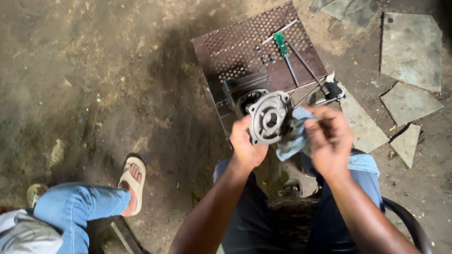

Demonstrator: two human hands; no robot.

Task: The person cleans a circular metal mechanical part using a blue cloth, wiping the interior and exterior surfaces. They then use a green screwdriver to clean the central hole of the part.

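Note:
My left hand [245, 144] grips a round grey metal housing cover [269, 117] with a central hole and bolt ears, held upright in front of me. My right hand [329, 136] holds a pale blue rag [293, 139] pressed against the cover's right side. Both hands hover above my lap, just in front of a low perforated metal box [238, 50] on the ground.
On the box lie a green-handled screwdriver [282, 44], long metal rods [307, 65], small bolts [266, 58] and a dark machine part [242, 88]. Another person's jeans leg [77, 207] and sandalled foot [133, 183] are at the left. Broken stone slabs [410, 48] lie on the dirt at the right.

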